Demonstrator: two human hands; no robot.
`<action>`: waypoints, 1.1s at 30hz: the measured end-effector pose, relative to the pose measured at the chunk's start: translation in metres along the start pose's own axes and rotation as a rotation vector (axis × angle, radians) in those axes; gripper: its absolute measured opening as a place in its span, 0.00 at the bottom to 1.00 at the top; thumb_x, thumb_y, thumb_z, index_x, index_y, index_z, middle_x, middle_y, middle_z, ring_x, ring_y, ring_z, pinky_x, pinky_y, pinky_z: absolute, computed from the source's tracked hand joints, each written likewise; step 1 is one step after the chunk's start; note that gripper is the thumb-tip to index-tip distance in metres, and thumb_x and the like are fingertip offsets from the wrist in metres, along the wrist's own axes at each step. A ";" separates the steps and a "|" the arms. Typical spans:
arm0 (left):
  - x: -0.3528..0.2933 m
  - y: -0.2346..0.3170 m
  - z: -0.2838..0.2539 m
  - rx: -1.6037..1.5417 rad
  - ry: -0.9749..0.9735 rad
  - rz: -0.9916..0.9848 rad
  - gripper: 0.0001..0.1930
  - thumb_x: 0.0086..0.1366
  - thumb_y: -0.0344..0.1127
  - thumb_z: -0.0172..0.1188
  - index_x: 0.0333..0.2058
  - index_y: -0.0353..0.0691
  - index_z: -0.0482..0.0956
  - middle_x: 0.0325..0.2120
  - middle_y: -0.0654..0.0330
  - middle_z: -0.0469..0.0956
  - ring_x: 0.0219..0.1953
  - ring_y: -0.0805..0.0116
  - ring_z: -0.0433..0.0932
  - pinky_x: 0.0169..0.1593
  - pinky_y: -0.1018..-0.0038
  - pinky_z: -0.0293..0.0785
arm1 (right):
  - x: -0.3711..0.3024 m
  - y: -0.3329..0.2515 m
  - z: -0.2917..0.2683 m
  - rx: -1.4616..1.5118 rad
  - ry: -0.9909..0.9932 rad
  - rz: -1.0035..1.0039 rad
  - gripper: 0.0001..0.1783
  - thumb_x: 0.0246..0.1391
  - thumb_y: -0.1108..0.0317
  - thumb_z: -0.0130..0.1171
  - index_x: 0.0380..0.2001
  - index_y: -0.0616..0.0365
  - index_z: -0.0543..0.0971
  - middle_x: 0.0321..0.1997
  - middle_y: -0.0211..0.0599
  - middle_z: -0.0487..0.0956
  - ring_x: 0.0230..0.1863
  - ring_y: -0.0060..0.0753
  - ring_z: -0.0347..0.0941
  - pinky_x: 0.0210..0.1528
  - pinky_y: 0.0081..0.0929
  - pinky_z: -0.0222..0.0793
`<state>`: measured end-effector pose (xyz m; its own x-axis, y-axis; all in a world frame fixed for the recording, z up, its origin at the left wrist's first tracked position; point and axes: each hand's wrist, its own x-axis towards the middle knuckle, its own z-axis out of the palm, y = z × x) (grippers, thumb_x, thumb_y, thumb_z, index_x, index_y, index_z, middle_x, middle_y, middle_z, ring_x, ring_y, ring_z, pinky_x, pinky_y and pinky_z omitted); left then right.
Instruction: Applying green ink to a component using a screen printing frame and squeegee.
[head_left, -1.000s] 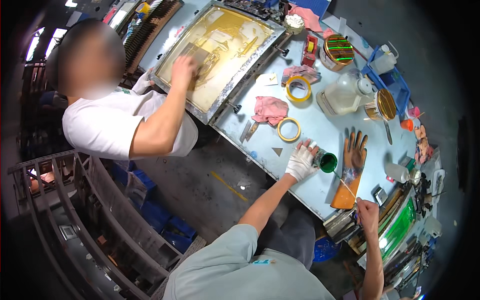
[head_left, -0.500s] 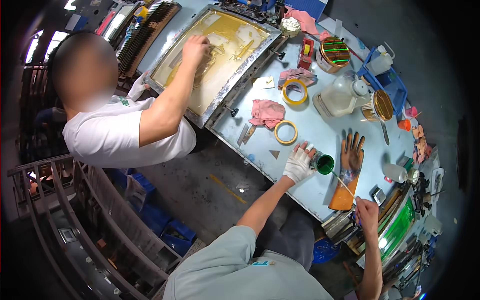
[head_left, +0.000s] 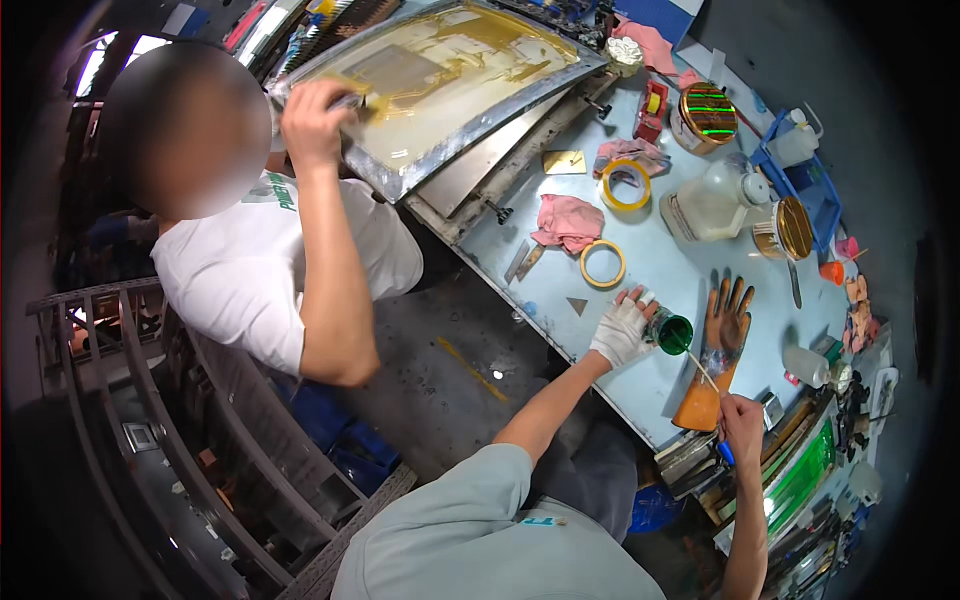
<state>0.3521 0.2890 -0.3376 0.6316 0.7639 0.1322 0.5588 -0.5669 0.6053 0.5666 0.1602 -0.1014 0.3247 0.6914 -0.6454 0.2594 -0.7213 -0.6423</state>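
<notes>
My left hand (head_left: 622, 333), in a white glove with bare fingertips, is closed around a small cup of green ink (head_left: 675, 336), which is tipped toward my right. A thin pale stick (head_left: 706, 375) slants from the cup's mouth to my bare right hand (head_left: 742, 425), whose fingers are closed on it. Something blue shows below those fingers. Under the stick lies a stained orange rubber glove (head_left: 699, 405), palm flat on the table. The tip of the stick inside the cup is hard to make out.
A co-worker (head_left: 325, 240) at the left handles a yellow-smeared screen frame (head_left: 480, 120). On the table (head_left: 540, 300) are tape rolls (head_left: 603, 264), a pink rag (head_left: 568, 222), a large clear jug (head_left: 700, 205) and tins (head_left: 705, 115). Tools crowd the right edge.
The co-worker's hand has moved from over the screen to its left edge, and the frame has lifted, showing a flat board beneath. My view has shifted; my hands keep hold of cup and stick.
</notes>
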 end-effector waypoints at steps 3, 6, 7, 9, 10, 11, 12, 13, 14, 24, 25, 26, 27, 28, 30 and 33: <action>-0.002 -0.003 0.003 0.005 -0.006 -0.004 0.44 0.47 0.57 0.70 0.61 0.42 0.69 0.60 0.54 0.69 0.69 0.50 0.60 0.73 0.52 0.51 | 0.001 0.019 -0.004 -0.102 -0.026 0.044 0.27 0.69 0.57 0.55 0.16 0.60 0.73 0.10 0.25 0.66 0.09 0.16 0.61 0.13 0.20 0.52; 0.001 0.002 0.000 0.044 0.019 0.004 0.43 0.49 0.58 0.68 0.60 0.41 0.69 0.61 0.55 0.69 0.70 0.50 0.59 0.74 0.52 0.48 | -0.026 0.014 -0.023 -0.019 0.026 0.061 0.28 0.70 0.56 0.55 0.15 0.58 0.72 0.09 0.24 0.66 0.09 0.14 0.60 0.13 0.18 0.51; 0.000 0.002 0.000 0.025 0.009 -0.011 0.43 0.49 0.58 0.67 0.61 0.41 0.68 0.61 0.55 0.69 0.70 0.50 0.59 0.74 0.53 0.48 | -0.032 0.005 -0.023 -0.007 0.042 0.057 0.29 0.70 0.56 0.55 0.14 0.59 0.72 0.10 0.24 0.67 0.10 0.14 0.60 0.13 0.18 0.51; -0.002 -0.003 0.000 0.014 0.012 -0.014 0.43 0.50 0.59 0.67 0.61 0.42 0.68 0.62 0.55 0.68 0.70 0.51 0.58 0.74 0.53 0.48 | -0.027 -0.009 -0.012 0.050 0.035 0.021 0.29 0.70 0.56 0.55 0.15 0.59 0.72 0.11 0.24 0.67 0.10 0.15 0.60 0.14 0.18 0.51; -0.001 -0.001 0.001 0.007 0.013 -0.009 0.43 0.50 0.59 0.67 0.61 0.42 0.68 0.62 0.55 0.68 0.70 0.51 0.58 0.74 0.53 0.48 | -0.020 -0.008 -0.007 0.061 0.008 -0.006 0.28 0.70 0.56 0.55 0.16 0.59 0.73 0.11 0.24 0.66 0.10 0.15 0.60 0.14 0.19 0.52; -0.001 0.001 0.000 -0.005 0.005 -0.012 0.43 0.50 0.59 0.67 0.62 0.42 0.68 0.62 0.55 0.68 0.70 0.51 0.58 0.74 0.53 0.48 | -0.013 0.000 -0.001 0.059 0.015 -0.004 0.28 0.70 0.56 0.55 0.16 0.59 0.73 0.11 0.24 0.66 0.10 0.15 0.60 0.14 0.19 0.52; 0.001 0.003 0.000 -0.017 -0.003 -0.010 0.43 0.50 0.59 0.67 0.62 0.43 0.68 0.62 0.55 0.67 0.70 0.51 0.58 0.74 0.53 0.48 | -0.006 0.011 0.005 0.060 0.008 0.028 0.28 0.70 0.55 0.55 0.16 0.59 0.73 0.11 0.24 0.66 0.10 0.15 0.60 0.14 0.19 0.52; 0.001 0.000 0.002 -0.013 0.001 -0.010 0.43 0.50 0.59 0.67 0.62 0.43 0.68 0.62 0.55 0.67 0.70 0.51 0.58 0.74 0.53 0.48 | 0.002 0.016 0.009 0.062 -0.011 0.053 0.28 0.70 0.55 0.55 0.16 0.60 0.73 0.11 0.24 0.66 0.10 0.15 0.60 0.14 0.19 0.52; 0.000 -0.002 0.005 -0.001 0.027 -0.005 0.43 0.50 0.59 0.67 0.61 0.43 0.68 0.62 0.55 0.67 0.70 0.50 0.58 0.74 0.53 0.48 | -0.002 0.023 0.007 0.018 0.006 0.053 0.27 0.69 0.55 0.56 0.16 0.60 0.73 0.11 0.23 0.66 0.10 0.15 0.60 0.14 0.19 0.52; -0.005 0.004 -0.004 -0.030 -0.041 -0.020 0.43 0.49 0.58 0.67 0.62 0.44 0.67 0.62 0.54 0.67 0.71 0.52 0.57 0.75 0.55 0.45 | -0.009 0.011 0.009 0.117 0.053 0.049 0.26 0.68 0.56 0.57 0.18 0.62 0.75 0.12 0.24 0.67 0.12 0.16 0.62 0.15 0.18 0.54; -0.004 0.005 -0.003 -0.015 -0.030 -0.015 0.43 0.49 0.57 0.67 0.62 0.44 0.67 0.61 0.54 0.67 0.71 0.52 0.57 0.75 0.55 0.45 | -0.005 0.017 0.009 0.084 0.056 0.079 0.25 0.68 0.56 0.57 0.19 0.62 0.76 0.13 0.24 0.67 0.11 0.16 0.62 0.15 0.19 0.54; -0.003 0.008 0.000 -0.006 -0.022 -0.008 0.43 0.49 0.57 0.68 0.61 0.44 0.68 0.61 0.54 0.67 0.71 0.52 0.57 0.75 0.55 0.46 | -0.010 0.028 0.001 0.050 0.090 0.100 0.25 0.68 0.57 0.58 0.19 0.62 0.76 0.13 0.25 0.68 0.12 0.16 0.62 0.15 0.19 0.54; -0.003 0.006 0.006 0.012 0.061 0.029 0.41 0.48 0.56 0.69 0.59 0.44 0.69 0.58 0.53 0.69 0.69 0.51 0.60 0.74 0.54 0.50 | -0.019 0.036 -0.007 0.013 0.123 0.126 0.25 0.68 0.57 0.58 0.18 0.63 0.76 0.13 0.25 0.69 0.12 0.16 0.63 0.15 0.19 0.54; 0.015 0.022 -0.008 -0.055 -0.201 -0.077 0.40 0.47 0.55 0.69 0.57 0.44 0.71 0.56 0.53 0.72 0.67 0.49 0.63 0.72 0.54 0.54 | -0.038 0.032 -0.017 0.018 0.152 0.084 0.25 0.67 0.59 0.59 0.17 0.63 0.76 0.14 0.26 0.70 0.13 0.15 0.64 0.16 0.19 0.55; 0.015 0.006 -0.015 -0.032 -0.159 -0.045 0.38 0.47 0.53 0.69 0.56 0.43 0.73 0.57 0.52 0.72 0.67 0.48 0.63 0.70 0.54 0.56 | -0.045 0.008 -0.016 0.056 0.144 0.046 0.24 0.66 0.61 0.59 0.17 0.62 0.77 0.15 0.26 0.72 0.15 0.15 0.65 0.19 0.19 0.57; -0.001 -0.011 -0.008 0.077 -0.045 0.014 0.43 0.49 0.57 0.67 0.62 0.42 0.70 0.63 0.54 0.68 0.69 0.51 0.61 0.72 0.52 0.51 | -0.036 -0.004 -0.004 0.120 0.082 0.102 0.20 0.66 0.58 0.60 0.26 0.64 0.81 0.18 0.24 0.73 0.18 0.13 0.65 0.20 0.19 0.58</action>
<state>0.3410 0.2968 -0.3386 0.6624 0.7419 0.1042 0.5879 -0.6009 0.5415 0.5576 0.1380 -0.0734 0.4177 0.6061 -0.6769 0.1124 -0.7737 -0.6235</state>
